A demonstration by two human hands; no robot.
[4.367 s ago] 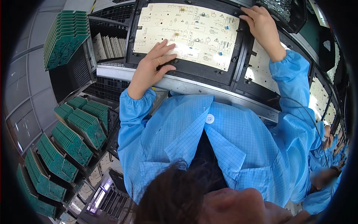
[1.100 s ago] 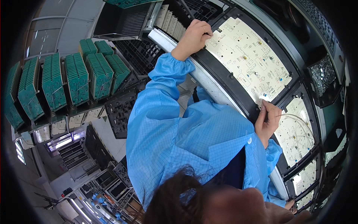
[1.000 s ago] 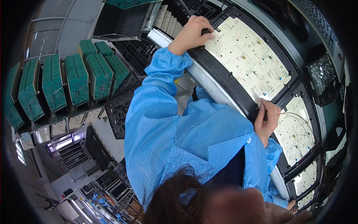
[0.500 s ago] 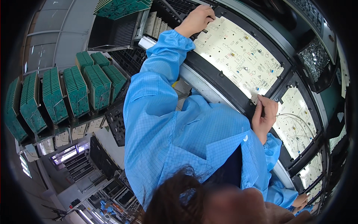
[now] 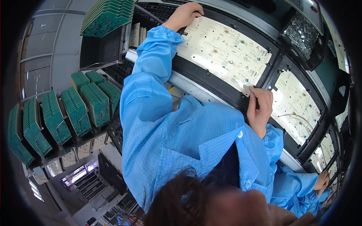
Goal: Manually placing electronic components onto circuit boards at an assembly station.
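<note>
A cream printed circuit board [image 5: 226, 52] with a few small upright components lies in a black carrier frame [image 5: 196, 67]. My left hand [image 5: 185, 16] is at the board's far left corner, its fingers bent and closed on the edge there; the fingertips are partly hidden. At the near right corner, my right hand [image 5: 260, 107] pinches the board's edge between thumb and forefinger. The board looks flat in the frame. Both arms wear blue sleeves.
A second cream board [image 5: 296, 101] with a thin loose cable sits in the neighbouring carrier to the right. Another person's hand [image 5: 321, 180] works farther down the line. Racks of green boards [image 5: 52, 124] stand at left. A black bin [image 5: 301, 37] of small metallic parts is at far right.
The view has shifted, so the boards and racks sit farther left in the picture. Both my hands stay at the same board corners. The other person's hand shows more.
</note>
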